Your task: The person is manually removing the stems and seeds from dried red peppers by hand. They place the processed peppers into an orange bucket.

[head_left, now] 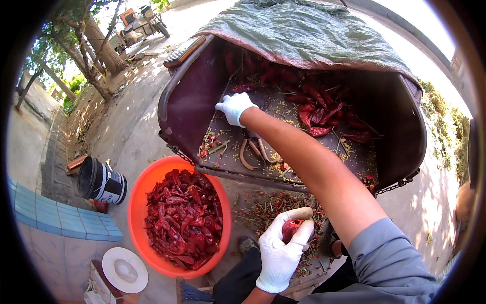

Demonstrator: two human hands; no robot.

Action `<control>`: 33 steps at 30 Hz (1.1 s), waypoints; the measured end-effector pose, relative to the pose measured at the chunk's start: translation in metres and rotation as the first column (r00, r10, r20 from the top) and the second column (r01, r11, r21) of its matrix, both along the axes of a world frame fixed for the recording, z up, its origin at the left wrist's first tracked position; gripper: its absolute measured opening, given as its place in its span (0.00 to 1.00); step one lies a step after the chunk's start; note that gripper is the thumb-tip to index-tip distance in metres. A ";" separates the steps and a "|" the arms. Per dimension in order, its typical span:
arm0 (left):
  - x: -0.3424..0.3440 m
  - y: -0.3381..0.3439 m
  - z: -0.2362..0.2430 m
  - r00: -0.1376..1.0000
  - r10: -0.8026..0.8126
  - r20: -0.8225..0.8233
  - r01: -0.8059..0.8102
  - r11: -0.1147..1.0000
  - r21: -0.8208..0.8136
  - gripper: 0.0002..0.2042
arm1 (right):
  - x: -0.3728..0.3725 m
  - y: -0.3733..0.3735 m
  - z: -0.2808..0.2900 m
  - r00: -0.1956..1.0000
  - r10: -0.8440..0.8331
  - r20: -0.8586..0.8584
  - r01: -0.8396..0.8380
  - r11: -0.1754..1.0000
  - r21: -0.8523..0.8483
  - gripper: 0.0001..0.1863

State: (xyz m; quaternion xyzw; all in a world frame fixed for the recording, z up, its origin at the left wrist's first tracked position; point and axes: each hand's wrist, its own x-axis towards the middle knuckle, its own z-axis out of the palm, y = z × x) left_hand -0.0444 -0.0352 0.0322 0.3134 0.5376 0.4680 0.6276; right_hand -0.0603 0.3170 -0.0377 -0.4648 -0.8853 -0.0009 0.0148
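My left hand (283, 248), in a white glove, is low in the middle with thumb and fingers closed round a dried red chili pepper (290, 230). My right arm reaches across into the dark cart bed (190, 99). There my gloved right hand (235, 108) is closed just above the bed floor; what it may hold is hidden. Near it lie a tool with curved brown handles (248, 154) and some pepper scraps (207, 144). Whole red chili peppers (321, 109) are heaped deeper in the bed, among scattered yellow seeds. An orange basin (135, 215) full of red peppers stands to the left.
A green woven sheet (304, 30) covers the cart's far part. Stems and pepper bits (273, 207) litter the ground below its near edge, where a chain (395, 186) hangs. Left are a black bucket (101, 180), a white round lid (125, 270) and a blue-tiled ledge (61, 218).
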 end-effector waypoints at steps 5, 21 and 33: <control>-0.009 0.009 -0.004 0.999 -0.041 -0.011 0.040 0.997 -0.065 0.12 | 0.024 0.015 0.006 1.000 -0.012 -0.001 0.012 0.990 0.142 0.13; 0.002 0.013 -0.003 0.998 0.018 0.058 -0.019 1.000 0.013 0.12 | 0.130 0.011 -0.022 0.984 -0.116 -0.133 0.151 0.944 0.292 0.05; 0.017 0.007 -0.005 0.986 0.067 0.155 -0.103 0.966 0.237 0.09 | 0.225 -0.124 0.002 0.841 -0.021 -0.540 0.239 0.910 0.338 0.16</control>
